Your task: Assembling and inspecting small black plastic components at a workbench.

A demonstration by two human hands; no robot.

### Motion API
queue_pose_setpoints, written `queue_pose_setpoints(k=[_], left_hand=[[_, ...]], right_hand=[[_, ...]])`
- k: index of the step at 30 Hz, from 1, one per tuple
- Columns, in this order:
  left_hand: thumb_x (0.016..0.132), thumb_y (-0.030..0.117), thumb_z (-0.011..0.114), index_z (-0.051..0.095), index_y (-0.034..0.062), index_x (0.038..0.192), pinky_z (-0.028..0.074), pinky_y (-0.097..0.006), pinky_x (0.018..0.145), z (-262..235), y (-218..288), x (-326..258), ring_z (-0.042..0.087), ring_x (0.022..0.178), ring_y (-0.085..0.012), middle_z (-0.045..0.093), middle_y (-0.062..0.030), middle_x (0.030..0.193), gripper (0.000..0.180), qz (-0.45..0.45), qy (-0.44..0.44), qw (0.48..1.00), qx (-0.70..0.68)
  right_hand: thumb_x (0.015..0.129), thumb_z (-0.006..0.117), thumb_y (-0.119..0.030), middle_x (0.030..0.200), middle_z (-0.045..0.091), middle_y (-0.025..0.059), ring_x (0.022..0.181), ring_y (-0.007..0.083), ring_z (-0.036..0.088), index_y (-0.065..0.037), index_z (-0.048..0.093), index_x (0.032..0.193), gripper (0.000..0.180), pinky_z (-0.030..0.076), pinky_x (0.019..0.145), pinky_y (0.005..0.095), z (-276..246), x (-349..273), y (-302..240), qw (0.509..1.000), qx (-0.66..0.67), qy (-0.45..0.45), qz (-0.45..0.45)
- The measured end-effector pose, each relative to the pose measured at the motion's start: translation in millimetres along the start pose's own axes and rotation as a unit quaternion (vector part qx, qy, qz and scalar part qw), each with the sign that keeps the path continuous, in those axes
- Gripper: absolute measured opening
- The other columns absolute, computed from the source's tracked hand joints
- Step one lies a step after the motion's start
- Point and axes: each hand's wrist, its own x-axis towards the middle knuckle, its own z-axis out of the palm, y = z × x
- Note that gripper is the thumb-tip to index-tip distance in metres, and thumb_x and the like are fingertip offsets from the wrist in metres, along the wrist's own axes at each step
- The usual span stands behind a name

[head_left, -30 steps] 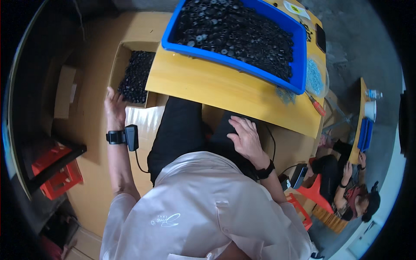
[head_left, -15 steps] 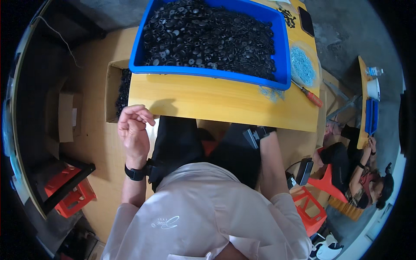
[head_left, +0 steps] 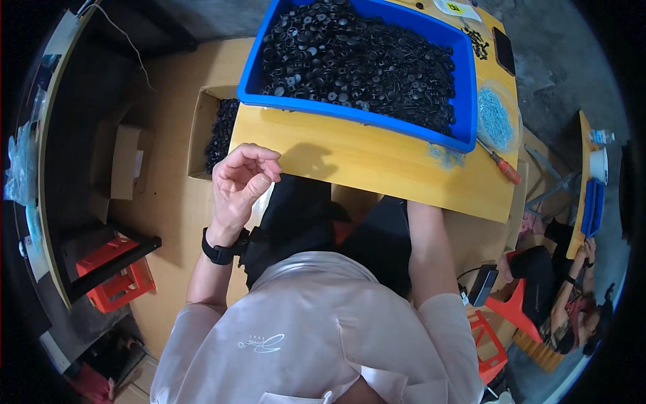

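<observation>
My left hand point(head_left: 242, 182) is raised off the near left corner of the yellow tabletop point(head_left: 377, 158). Its fingers are bent and the thumb stands apart from them; I see nothing held. A black strap with a device point(head_left: 219, 254) circles that wrist. My right forearm point(head_left: 431, 249) runs forward until the table's near edge covers it, so the right hand is hidden beneath. On the table, beyond both arms, stands a blue tray point(head_left: 356, 117) heaped with small black plastic parts point(head_left: 356, 60), many of them round caps.
Right of the tray lie light-blue screws point(head_left: 495, 118) in a clear dish, a red-handled screwdriver point(head_left: 507, 170) and a phone point(head_left: 503, 51). A cardboard box point(head_left: 200, 138) of black parts adjoins the table's left side. Another person point(head_left: 562, 296) sits at the far right.
The whole view has shifted, so the table appears farther right and lower. My left hand's fingers have turned toward the table. My right wrist has slipped under the table edge.
</observation>
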Motion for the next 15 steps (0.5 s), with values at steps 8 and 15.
queue_pose_setpoints(k=[8, 15], left_hand=[[0.074, 0.034, 0.069, 0.056, 0.0001, 0.093, 0.044, -0.024, 0.065, -12, 4, -22, 0.055, 0.069, -0.0120, 0.059, -0.0048, 0.076, 0.041, -0.014, 0.022, 0.999, -0.041], [0.077, 0.031, 0.067, 0.056, -0.0001, 0.092, 0.045, -0.024, 0.064, -15, 11, -45, 0.055, 0.069, -0.0124, 0.059, -0.0046, 0.075, 0.036, -0.008, 0.036, 0.998, -0.052]], right_hand=[[0.072, 0.052, -0.005, 0.080, 0.059, 0.0184, 0.078, 0.0347, 0.056, 0.000, 0.059, 0.086, 0.016, 0.046, 0.069, 0.0415, 6, 0, -4, 0.999, -0.031, -0.032, -0.004], [0.072, 0.052, -0.005, 0.080, 0.059, 0.0183, 0.078, 0.0349, 0.056, 0.000, 0.059, 0.086, 0.017, 0.046, 0.069, 0.0416, 8, 36, 0, 0.997, -0.052, -0.057, -0.019]])
